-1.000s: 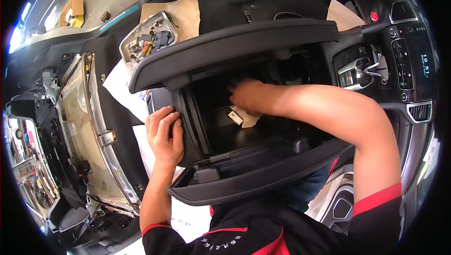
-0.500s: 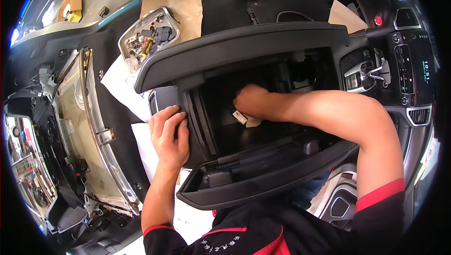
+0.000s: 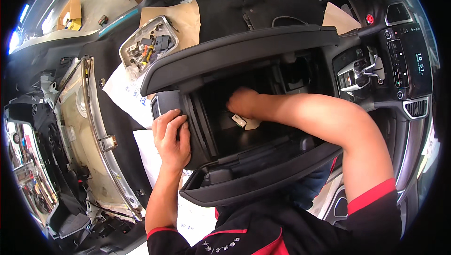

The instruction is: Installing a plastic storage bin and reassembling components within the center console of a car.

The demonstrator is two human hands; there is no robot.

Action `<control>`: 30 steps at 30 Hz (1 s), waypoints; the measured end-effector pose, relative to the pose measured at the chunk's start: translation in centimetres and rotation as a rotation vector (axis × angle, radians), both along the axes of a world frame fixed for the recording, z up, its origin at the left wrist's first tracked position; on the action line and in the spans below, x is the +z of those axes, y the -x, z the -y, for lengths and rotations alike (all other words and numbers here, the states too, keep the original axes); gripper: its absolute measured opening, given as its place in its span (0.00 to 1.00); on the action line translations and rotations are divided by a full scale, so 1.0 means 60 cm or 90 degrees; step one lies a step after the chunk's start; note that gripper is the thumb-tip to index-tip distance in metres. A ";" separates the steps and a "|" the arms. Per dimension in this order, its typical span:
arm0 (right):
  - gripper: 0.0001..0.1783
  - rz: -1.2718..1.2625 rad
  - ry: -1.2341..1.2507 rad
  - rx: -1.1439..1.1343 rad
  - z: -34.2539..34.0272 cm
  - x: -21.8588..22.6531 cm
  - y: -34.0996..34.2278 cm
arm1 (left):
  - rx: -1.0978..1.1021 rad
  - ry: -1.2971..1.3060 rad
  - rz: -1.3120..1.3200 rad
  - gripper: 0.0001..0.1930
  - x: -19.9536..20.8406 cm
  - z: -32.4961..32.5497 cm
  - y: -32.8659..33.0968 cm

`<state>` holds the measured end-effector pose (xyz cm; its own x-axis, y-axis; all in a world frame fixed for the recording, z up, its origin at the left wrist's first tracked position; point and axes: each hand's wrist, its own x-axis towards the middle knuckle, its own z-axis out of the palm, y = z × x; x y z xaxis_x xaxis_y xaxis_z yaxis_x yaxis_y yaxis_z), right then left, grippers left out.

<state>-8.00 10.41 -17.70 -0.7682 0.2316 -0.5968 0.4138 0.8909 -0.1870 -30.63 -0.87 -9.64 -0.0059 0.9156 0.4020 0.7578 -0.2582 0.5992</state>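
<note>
Right hand [image 3: 243, 103] edges toward nine o'clock in console bin [image 3: 251, 140], grip unclear; left hand [image 3: 172, 143], thumb apart, likely steadies it.

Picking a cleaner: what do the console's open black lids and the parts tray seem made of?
The black lids look like matte leatherette or soft plastic, given their dull, even surface; the parts tray probably shiny metal, its rim gleaming silver.

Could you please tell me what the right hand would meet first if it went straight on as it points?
The right hand would probably meet the left inner wall of the open storage box, though shadow makes its depth unclear.
</note>
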 end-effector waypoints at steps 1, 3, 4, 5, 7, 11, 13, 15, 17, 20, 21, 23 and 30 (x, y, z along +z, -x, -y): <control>0.09 -0.004 -0.001 0.003 0.002 0.025 0.007 | 0.001 0.002 0.001 0.08 0.000 0.002 0.001; 0.10 -0.001 -0.007 0.005 0.006 0.086 0.013 | 0.002 0.000 0.003 0.08 0.000 0.006 0.002; 0.10 0.002 -0.012 0.016 0.006 0.119 0.013 | 0.003 0.000 0.003 0.08 0.001 0.007 0.003; 0.10 0.001 -0.018 0.017 0.004 0.152 0.010 | 0.004 0.000 0.005 0.08 0.002 0.008 0.004; 0.10 -0.001 0.026 -0.027 -0.003 0.222 -0.014 | 0.003 -0.015 0.008 0.08 0.003 0.007 0.003; 0.12 -0.150 0.092 -0.205 0.000 0.330 -0.096 | 0.001 -0.044 0.017 0.09 0.009 0.000 0.000; 0.13 -0.369 0.243 -0.383 0.009 0.362 -0.128 | -0.004 -0.061 0.022 0.09 0.007 -0.001 0.000; 0.15 -0.401 0.260 -0.448 0.025 0.392 -0.143 | -0.019 -0.059 0.021 0.08 0.007 -0.001 0.007; 0.15 -0.483 0.295 -0.597 0.040 0.393 -0.152 | -0.019 -0.075 0.017 0.07 0.013 0.005 0.013; 0.13 -0.636 0.244 -0.572 0.067 0.416 -0.127 | 0.025 -0.101 -0.006 0.09 -0.013 0.039 0.045; 0.13 -0.672 0.272 -0.651 0.080 0.420 -0.139 | 0.031 -0.131 -0.055 0.07 -0.040 0.025 0.031; 0.14 -0.793 0.347 -0.722 0.095 0.405 -0.188 | -0.005 -0.113 -0.030 0.05 -0.036 0.009 0.005; 0.28 -0.864 -0.032 -0.586 0.159 0.265 -0.258 | 0.007 -0.205 0.049 0.06 -0.020 0.026 0.011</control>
<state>7.51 0.86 -1.78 -0.2924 0.8773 0.3805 0.3442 0.4678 -0.8140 -31.30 -2.46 -10.82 -0.0566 0.7414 0.6687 0.7177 -0.4353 0.5435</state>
